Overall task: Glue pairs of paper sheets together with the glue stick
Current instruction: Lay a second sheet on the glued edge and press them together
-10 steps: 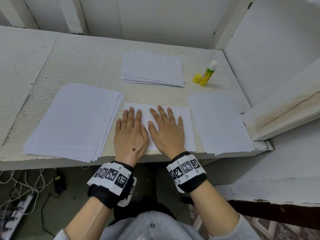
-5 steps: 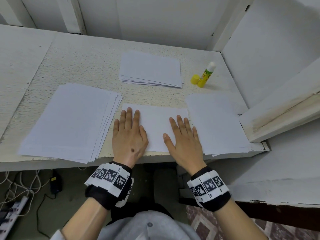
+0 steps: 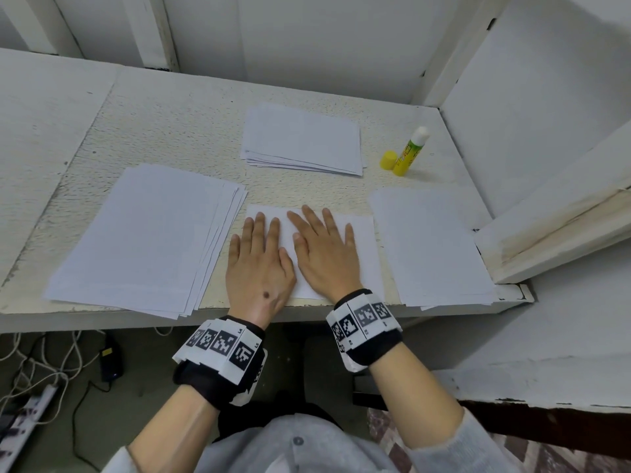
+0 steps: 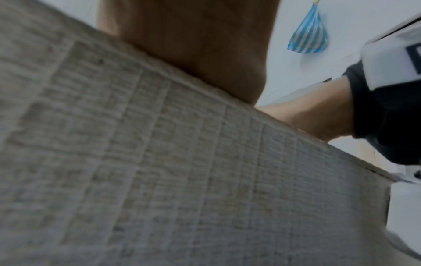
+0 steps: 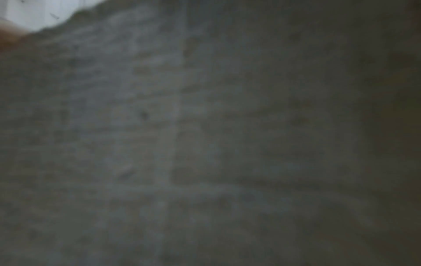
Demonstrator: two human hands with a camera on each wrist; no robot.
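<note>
A white paper sheet (image 3: 362,240) lies at the near middle of the table. My left hand (image 3: 259,257) and my right hand (image 3: 324,250) both press flat on it, side by side, fingers straight. The yellow-green glue stick (image 3: 409,153) stands uncapped at the back right, with its yellow cap (image 3: 388,160) beside it. The wrist views are blurred: the left wrist view shows my left hand (image 4: 193,45) lying on the table edge (image 4: 159,162), and the right wrist view is dark.
A large paper stack (image 3: 143,237) lies at the left, a smaller stack (image 3: 302,145) at the back middle, and another stack (image 3: 430,247) at the right. A white slanted board (image 3: 553,233) borders the right side. Cables (image 3: 41,370) lie on the floor below.
My right hand slid out to the right over the sheet half a second ago and has come back to the middle beside the left hand. The left hand has stayed in place.
</note>
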